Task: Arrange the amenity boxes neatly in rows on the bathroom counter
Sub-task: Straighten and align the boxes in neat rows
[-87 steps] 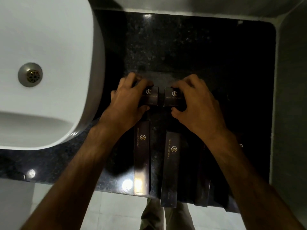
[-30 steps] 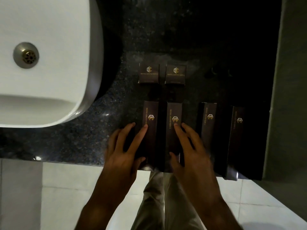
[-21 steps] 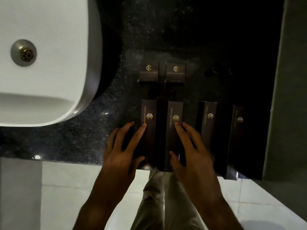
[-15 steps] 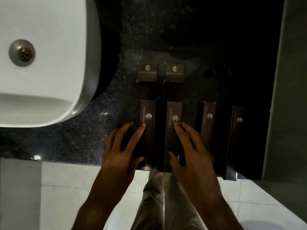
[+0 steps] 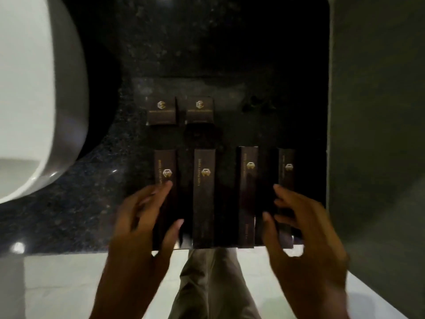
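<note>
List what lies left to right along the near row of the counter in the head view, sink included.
white sink → first long box → second long box → third long box → fourth long box
</note>
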Available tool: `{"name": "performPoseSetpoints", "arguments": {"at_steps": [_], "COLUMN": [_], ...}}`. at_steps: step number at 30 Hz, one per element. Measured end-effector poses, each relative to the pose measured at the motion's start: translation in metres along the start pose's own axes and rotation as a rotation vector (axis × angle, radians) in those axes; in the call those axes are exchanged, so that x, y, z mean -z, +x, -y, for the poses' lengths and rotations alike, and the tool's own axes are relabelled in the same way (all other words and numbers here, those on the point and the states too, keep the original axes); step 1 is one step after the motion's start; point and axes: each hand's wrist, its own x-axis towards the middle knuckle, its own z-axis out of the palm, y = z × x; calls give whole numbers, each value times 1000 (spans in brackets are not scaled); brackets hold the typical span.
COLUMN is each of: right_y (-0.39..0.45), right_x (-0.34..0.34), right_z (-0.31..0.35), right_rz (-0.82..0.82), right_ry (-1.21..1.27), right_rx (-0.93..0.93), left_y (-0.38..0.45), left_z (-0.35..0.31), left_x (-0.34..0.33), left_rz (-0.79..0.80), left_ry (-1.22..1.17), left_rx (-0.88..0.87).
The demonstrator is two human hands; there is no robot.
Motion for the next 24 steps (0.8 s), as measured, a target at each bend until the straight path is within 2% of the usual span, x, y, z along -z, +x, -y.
{"name": "performPoseSetpoints", "arguments": {"at_steps": [2, 5, 9, 16, 24], "right_y": [4, 6, 6, 6, 10], "right_x": [15, 21, 17, 16, 15], "right_z": [-27, -65, -93, -108, -109], "right_rz": [-19, 120, 264, 286, 258], "right_ry": [-87, -149, -184, -137, -92], "right_rx": [-31, -75, -55, -60, -32], "left_y": [3, 9, 19, 13, 14], "left_z": [-35, -64, -74, -79, -83], "left_x": [-15, -51, -84, -98, -105], "left_rz": [49, 174, 302, 362, 313], "left_ry": [-15, 157, 276, 188, 164], "left_rx": [-143, -262, -229, -218, -234]}}
